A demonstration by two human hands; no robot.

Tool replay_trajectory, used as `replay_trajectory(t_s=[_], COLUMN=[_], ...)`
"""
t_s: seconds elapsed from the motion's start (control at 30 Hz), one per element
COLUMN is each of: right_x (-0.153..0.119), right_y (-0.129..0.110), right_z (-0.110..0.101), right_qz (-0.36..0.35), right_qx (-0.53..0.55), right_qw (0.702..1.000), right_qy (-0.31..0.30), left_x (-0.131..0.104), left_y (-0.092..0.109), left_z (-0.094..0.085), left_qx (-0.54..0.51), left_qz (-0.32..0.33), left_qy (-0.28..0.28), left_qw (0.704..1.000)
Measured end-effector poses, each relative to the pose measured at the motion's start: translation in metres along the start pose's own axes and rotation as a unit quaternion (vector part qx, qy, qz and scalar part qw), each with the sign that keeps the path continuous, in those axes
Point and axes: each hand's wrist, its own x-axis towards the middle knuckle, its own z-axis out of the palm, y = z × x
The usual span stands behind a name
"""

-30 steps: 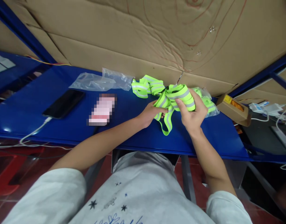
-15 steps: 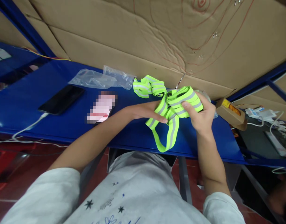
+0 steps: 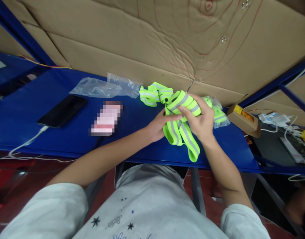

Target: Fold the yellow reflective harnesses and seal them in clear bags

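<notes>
A neon-yellow reflective strap [image 3: 183, 103] with a grey stripe is bundled in loops between my hands, above the blue table. My right hand [image 3: 201, 118] grips the bundle from the right, thumb pressed on its near side. From the left, my left hand [image 3: 162, 124] closes on the same strap, its thumb across the lower part of the bundle. Loose loops hang below the hands. Just behind lies a second reflective strap [image 3: 152, 94], loosely coiled. To the right of my right hand, more yellow strap shows in a clear plastic bag [image 3: 219, 114].
Clear plastic bags [image 3: 97, 87] lie along the cardboard wall [image 3: 122, 43]. On the blue table [image 3: 132, 146] are a black phone [image 3: 63, 111] on a white cable and a blurred pink item [image 3: 106, 119]. A small cardboard box [image 3: 243, 119] stands at the right end.
Both hands have drawn closer together, and the right has shifted left with the bundle. My left fingers have closed round the strap. The bagged strap on the right has come into fuller view.
</notes>
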Motion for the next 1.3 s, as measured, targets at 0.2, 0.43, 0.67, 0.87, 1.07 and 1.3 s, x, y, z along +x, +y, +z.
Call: replay_trajectory(t_s=[0.2, 0.43, 0.67, 0.87, 1.07, 1.3], right_x=[-0.008, -0.001, -0.024, -0.031, -0.019, -0.034], right_y=[0.016, 0.039, 0.041, 0.048, 0.079, 0.064], right_z=[0.003, -0.021, -0.019, -0.035, -0.025, -0.011], right_qz=[-0.106, -0.253, -0.233, -0.018, 0.144, 0.135], right_qx=[-0.072, -0.105, -0.072, 0.108, 0.213, 0.124], right_qw=[0.991, 0.945, 0.951, 0.947, 0.902, 0.966], right_qy=[-0.039, -0.178, -0.189, -0.301, -0.347, -0.180], left_x=[0.003, 0.007, 0.004, 0.015, 0.009, 0.013], left_y=[-0.014, 0.000, 0.005, 0.004, -0.007, -0.017], left_z=[-0.003, -0.011, -0.016, -0.030, -0.027, -0.022], left_qx=[-0.014, 0.006, -0.059, 0.054, 0.119, -0.027], left_qz=[-0.125, -0.109, -0.079, -0.092, -0.165, -0.127], left_qy=[-0.015, -0.097, -0.163, -0.103, -0.105, -0.039], left_qw=[0.992, 0.989, 0.982, 0.989, 0.973, 0.991])
